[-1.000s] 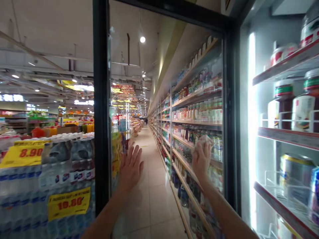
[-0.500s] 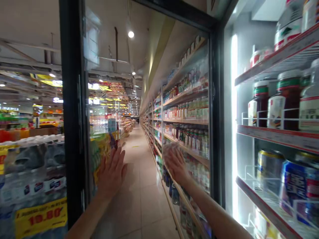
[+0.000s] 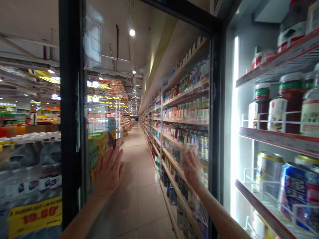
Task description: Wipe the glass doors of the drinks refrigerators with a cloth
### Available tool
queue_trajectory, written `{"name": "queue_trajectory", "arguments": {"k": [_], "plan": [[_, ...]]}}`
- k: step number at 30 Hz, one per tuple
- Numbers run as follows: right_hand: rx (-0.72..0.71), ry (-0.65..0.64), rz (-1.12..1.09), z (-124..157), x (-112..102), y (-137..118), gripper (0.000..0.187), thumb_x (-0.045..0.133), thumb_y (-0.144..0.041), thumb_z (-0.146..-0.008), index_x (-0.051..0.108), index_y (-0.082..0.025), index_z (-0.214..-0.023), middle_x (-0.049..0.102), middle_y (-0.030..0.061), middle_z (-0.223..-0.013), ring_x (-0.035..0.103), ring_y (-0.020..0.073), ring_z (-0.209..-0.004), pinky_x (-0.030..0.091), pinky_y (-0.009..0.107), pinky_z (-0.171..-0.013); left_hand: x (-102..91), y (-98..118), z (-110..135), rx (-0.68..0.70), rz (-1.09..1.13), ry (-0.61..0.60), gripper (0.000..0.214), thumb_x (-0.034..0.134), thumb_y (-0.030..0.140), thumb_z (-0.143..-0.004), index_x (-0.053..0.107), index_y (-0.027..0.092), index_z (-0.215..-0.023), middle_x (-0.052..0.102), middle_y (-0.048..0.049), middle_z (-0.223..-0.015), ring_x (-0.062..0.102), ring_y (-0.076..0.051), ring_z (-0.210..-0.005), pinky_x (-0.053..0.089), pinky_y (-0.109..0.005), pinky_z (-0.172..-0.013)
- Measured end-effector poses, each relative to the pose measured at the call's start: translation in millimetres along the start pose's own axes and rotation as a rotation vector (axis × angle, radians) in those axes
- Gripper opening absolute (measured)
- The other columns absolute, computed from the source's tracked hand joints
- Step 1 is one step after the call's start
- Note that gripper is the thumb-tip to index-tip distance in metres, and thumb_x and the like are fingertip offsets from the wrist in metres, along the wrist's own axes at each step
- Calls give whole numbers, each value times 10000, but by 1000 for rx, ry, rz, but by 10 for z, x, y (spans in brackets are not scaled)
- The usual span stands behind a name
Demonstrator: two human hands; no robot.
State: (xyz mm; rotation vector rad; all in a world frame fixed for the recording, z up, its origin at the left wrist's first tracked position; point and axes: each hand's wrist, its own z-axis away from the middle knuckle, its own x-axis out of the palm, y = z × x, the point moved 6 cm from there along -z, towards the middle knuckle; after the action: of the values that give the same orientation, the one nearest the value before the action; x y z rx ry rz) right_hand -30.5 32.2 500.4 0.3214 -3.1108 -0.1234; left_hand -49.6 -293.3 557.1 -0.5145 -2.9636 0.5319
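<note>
A shopper's-eye view of a supermarket cooler: a person's left hand (image 3: 109, 171) is reaching up to the glass door (image 3: 147, 202) with its fingers straight and slightly spread, the thumb standing apart, the palm facing the pane and holding nothing, seemingly resting flat on it. The right hand (image 3: 192, 170) is bending its fingers over a crumpled wipe (image 3: 188, 150), gripping it and holding it up to the pane on the side nearer the cooler, well apart from the left hand. The wipe is looking whitish, thin and bunched, its edges blurring into the bottles showing behind it; its material is too unclear to name. The pane is standing upright inside a dark frame (image 3: 71, 116), with pale reflections hanging in its upper left corner. Through the glass, a tiled aisle (image 3: 129, 169) is running into the distance beside long racks of bottles (image 3: 185, 109). At right, a bright light strip (image 3: 234, 126) is lighting wire shelves, where dark bottles with green neck bands (image 3: 286, 106) are standing above a silver can (image 3: 269, 169) and a blue can (image 3: 292, 196). At left, a yellow price sign (image 3: 35, 215) reading 19.80 is hanging before packed drinks (image 3: 30, 182), under ceiling lamps.
</note>
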Motion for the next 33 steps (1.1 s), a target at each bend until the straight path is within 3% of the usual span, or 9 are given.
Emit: {"name": "queue_trajectory", "arguments": {"k": [3,7,9,14,20,25,27,30,33], "plan": [[323,175,84,102,-131,373,525,337,-184,-898,335,-207,-1422,245,131,-1524,164,306,-1423,323,626,-1048,0,-3,3,-7,8,3,652,474,212,-864,202,187,-1457,402,-111,-1425,256,-218,-1383,184,-450,-1151],[-14,-103,-44,356,16,174,510,441,-178,-862,437,-301,-1356,321,58,-1503,232,307,-1406,381,577,-1036,-2,-5,-1,-15,13,5,649,492,209,-862,223,176,-1451,443,-125,-1397,266,-216,-1380,185,-448,-1153],[-20,-97,-26,360,4,231,509,448,-171,-859,445,-316,-1347,349,50,-1490,260,293,-1398,388,562,-1035,-2,-3,-3,-7,7,8,651,499,202,-859,228,163,-1449,453,-134,-1388,256,-212,-1386,178,-444,-1155],[318,242,42,-342,-73,639,505,319,-211,-911,346,-191,-1416,267,147,-1513,176,311,-1420,279,660,-1043,22,-15,6,-14,10,0,651,496,203,-860,224,164,-1451,452,-133,-1391,246,-204,-1391,172,-441,-1158],[-186,-66,-106,-934,193,43,303,466,-295,-889,608,-293,-1156,507,33,-1376,285,231,-1391,301,500,-1094,19,-13,14,-6,3,6,645,489,204,-855,239,154,-1447,447,-137,-1395,233,-207,-1397,169,-440,-1158],[356,311,-46,-1224,-26,447,369,375,-304,-908,553,-137,-1184,403,182,-1430,304,289,-1371,323,557,-1048,3,4,-1,4,-9,14,652,470,200,-860,209,161,-1455,423,-127,-1412,214,-208,-1402,170,-450,-1155],[244,260,-58,-1373,47,317,401,357,-289,-909,513,-139,-1247,416,162,-1426,251,269,-1397,302,536,-1075,0,4,-7,2,-6,13,652,466,195,-862,203,162,-1457,418,-124,-1416,210,-206,-1403,167,-446,-1156],[-173,-32,-83,-1502,245,-44,418,357,-256,-910,487,-240,-1307,470,59,-1405,238,207,-1408,264,465,-1120,-10,4,-15,9,-2,11,644,462,193,-866,205,157,-1455,416,-125,-1416,201,-204,-1405,159,-439,-1157],[9,-8,-40,-1674,212,111,459,311,-273,-923,436,-239,-1363,423,78,-1442,244,248,-1405,251,526,-1106,-22,10,-18,16,7,6,640,456,197,-868,205,147,-1455,419,-130,-1414,194,-206,-1408,155,-442,-1156]]}}
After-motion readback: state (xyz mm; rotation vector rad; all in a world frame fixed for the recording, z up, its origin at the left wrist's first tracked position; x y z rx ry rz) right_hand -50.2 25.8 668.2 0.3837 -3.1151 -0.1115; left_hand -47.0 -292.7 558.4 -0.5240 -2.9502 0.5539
